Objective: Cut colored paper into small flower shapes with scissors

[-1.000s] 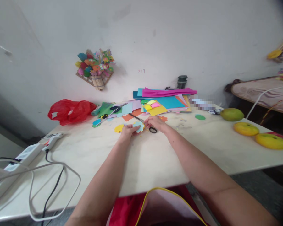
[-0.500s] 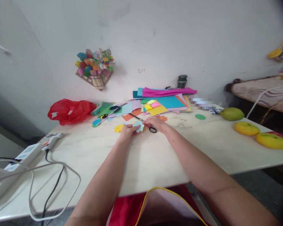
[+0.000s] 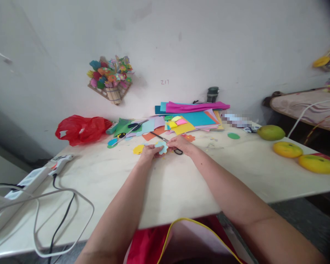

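Note:
Between my hands is a light blue flower cut-out [image 3: 161, 147] with a scalloped edge. My left hand [image 3: 149, 151] pinches it from the left, thumb on top. At its right edge the fingertips of my right hand [image 3: 180, 144] are closed on the rim. A pair of scissors [image 3: 178, 151] with black handles lies on the table, partly hidden under my right hand. Yellow flower cut-outs [image 3: 138, 149] lie just left of my left hand, and an orange flower cut-out [image 3: 189, 138] sits behind my right hand.
Coloured sheets [image 3: 200, 119] are stacked by the wall. A second pair of scissors [image 3: 134, 126] and a red plastic bag [image 3: 84, 130] are at the back left. Mangoes [image 3: 287, 150] lie at right, a green disc [image 3: 233, 136] nearer. A power strip [image 3: 30, 181] and cables occupy the left.
Almost nothing differs. My right hand has shifted slightly at the flower's rim and covers a little more of the scissors' handle.

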`<state>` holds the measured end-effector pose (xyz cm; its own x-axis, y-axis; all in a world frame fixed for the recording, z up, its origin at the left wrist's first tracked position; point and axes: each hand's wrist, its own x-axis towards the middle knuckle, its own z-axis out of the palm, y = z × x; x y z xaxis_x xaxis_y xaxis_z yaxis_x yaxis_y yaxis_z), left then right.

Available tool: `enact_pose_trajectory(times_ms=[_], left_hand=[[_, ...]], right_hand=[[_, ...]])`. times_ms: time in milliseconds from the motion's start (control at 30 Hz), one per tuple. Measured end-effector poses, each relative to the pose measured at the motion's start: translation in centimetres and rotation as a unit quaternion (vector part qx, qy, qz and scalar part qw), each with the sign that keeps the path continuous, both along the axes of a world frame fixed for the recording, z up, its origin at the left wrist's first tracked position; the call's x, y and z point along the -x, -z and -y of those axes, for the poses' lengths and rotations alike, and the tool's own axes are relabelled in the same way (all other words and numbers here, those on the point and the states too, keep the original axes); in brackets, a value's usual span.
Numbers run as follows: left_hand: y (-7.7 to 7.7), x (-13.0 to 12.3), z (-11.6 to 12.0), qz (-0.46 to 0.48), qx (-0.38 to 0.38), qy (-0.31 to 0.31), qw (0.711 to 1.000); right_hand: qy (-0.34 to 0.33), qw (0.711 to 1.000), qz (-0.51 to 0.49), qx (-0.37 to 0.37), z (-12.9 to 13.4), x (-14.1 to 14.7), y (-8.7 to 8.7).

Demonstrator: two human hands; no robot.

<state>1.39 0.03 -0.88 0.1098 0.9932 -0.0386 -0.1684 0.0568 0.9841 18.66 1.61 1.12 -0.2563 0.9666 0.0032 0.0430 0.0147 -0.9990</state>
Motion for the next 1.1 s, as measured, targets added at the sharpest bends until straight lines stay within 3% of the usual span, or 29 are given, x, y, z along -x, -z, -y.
enact_pose_trajectory(times_ms=[300,767,1100], left_hand=[[0.25,0.14,-0.21,-0.015,-0.003,-0.003,1.0],[-0.31,0.03,0.2,0.014,-0.012,-0.024,1.0],[-0.44,0.03,0.17,-0.008,-0.015,-0.021,1.0]], right_hand=[[0.013,1.0,-0.003,0.007,0.2,0.18,-0.03],[-0.02,0.999,-0.02,0.032,0.55,-0.14,-0.73],[-0.067,0.997,-0.024,-0.011,0.69,0.15,-0.28]])
